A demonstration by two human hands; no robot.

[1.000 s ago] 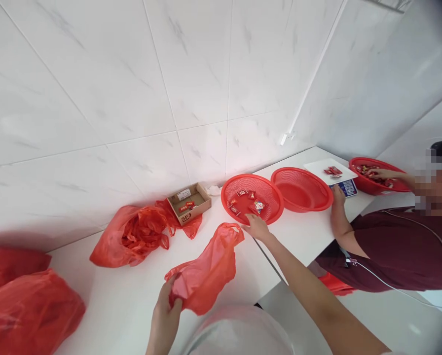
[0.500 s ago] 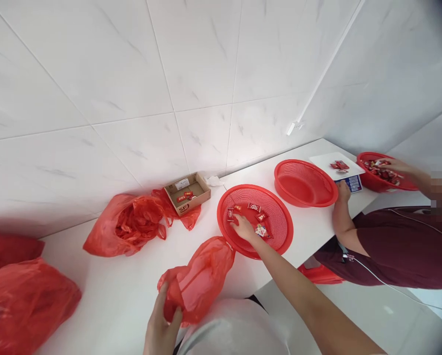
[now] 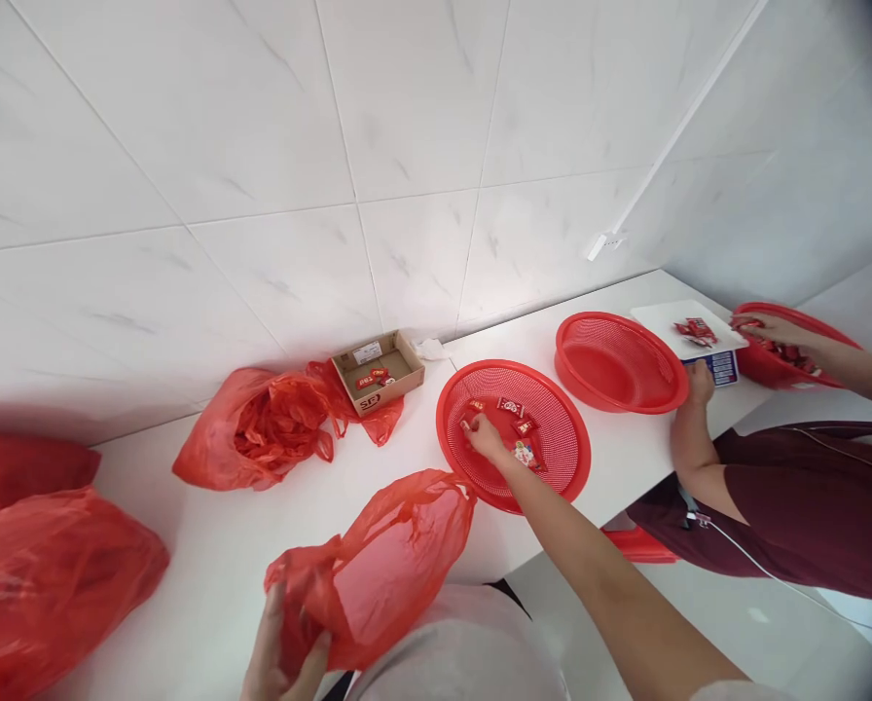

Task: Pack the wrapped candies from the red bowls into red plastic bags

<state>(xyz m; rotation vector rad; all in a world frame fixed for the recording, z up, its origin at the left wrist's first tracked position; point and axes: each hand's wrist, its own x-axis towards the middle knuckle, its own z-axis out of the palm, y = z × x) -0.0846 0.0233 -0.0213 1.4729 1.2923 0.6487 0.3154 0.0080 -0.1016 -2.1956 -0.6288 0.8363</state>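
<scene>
My left hand (image 3: 284,647) is closed on one end of a red plastic bag (image 3: 407,555). The bag stretches sideways from it, its mouth spread, to the near rim of a red mesh basket (image 3: 576,428). My right hand (image 3: 486,438) reaches into that basket, fingertips pinched on a small wrapped candy (image 3: 467,424) that is mostly covered. Beside these fingers lie several more candies in red wrappers, among them a dark red one (image 3: 510,405) and an orange-red one (image 3: 477,404). A white, colourful packet (image 3: 525,454) sits near my wrist.
Behind the bag stand a small cardboard box (image 3: 412,380) with candies and a bundle of red bags (image 3: 217,438). Full-looking red bags (image 3: 56,584) lie left. Rightward are another red basket (image 3: 618,365), a scale (image 3: 713,368) and a co-worker (image 3: 808,506) reaching into a candy-filled basket (image 3: 837,326).
My left hand has pulled the bag leftward, stretching it longer. My right fingers have closed on the candy at the basket's left. The co-worker's hand has moved nearer the scale; the view has shifted slightly.
</scene>
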